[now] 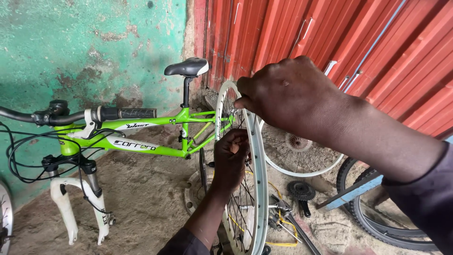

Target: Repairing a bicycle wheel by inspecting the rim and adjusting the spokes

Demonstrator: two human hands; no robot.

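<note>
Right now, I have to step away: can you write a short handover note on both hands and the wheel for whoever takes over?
Left hand: fingers pinched among the spokes of the bare wheel rim, gripping there.
Right hand: on the top edge of the same rim, fingers curled over it, steadying it.
Wheel: upright in front of the worker, no tyre on it.
Around: green bicycle frame with no wheels leans by the green wall; a second rim rests against the red shutter; a chainring and a tyre lie on the ground.
Done: rim stripped bare.
Left: spoke work appears unfinished; wheel not yet on the bicycle.
</note>
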